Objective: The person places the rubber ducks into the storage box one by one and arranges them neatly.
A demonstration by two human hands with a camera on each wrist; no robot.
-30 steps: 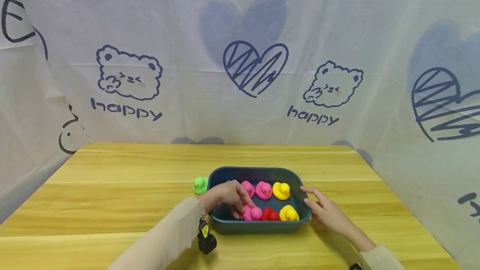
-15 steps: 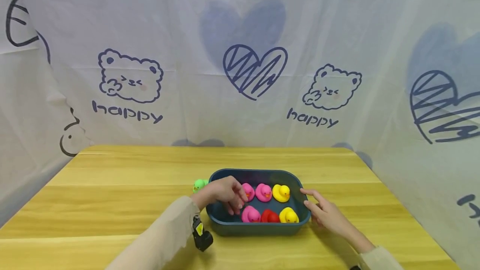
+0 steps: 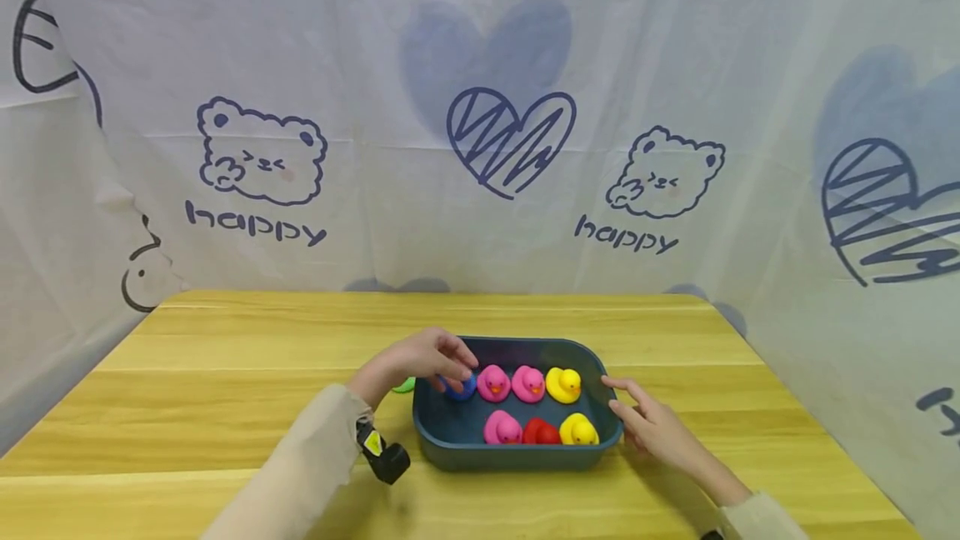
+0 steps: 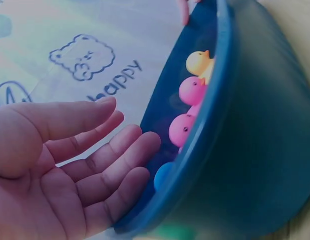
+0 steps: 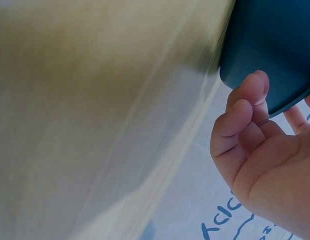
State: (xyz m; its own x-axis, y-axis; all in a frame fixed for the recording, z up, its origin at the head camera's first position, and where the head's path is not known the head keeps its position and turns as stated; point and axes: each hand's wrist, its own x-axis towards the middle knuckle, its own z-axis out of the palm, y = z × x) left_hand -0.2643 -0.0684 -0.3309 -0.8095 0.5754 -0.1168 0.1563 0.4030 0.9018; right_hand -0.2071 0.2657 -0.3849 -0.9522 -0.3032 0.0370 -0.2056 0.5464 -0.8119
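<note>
A dark blue plastic bin (image 3: 517, 458) stands on the table and holds rubber ducks. At its back left is a blue duck (image 3: 462, 388), partly covered by my left hand (image 3: 423, 357). That hand hovers over the bin's left rim with loosely bent fingers, and its palm looks bare in the left wrist view. Two pink ducks (image 3: 493, 383) and a yellow duck (image 3: 563, 385) continue the back row. Along the front sit a pink duck (image 3: 502, 428), a red duck (image 3: 542, 432) and a yellow duck (image 3: 579, 430). My right hand (image 3: 660, 432) holds the bin's right rim, fingers bent against the outer wall.
A green duck (image 3: 405, 385) lies on the wooden table (image 3: 262, 373) just outside the bin's left side, mostly hidden by the left hand. A printed white curtain (image 3: 390, 190) hangs behind the table and at its sides.
My left hand has lifted off the front pink duck and moved back and left to the bin's left rim, uncovering the blue duck. The right hand stays at the rim.
</note>
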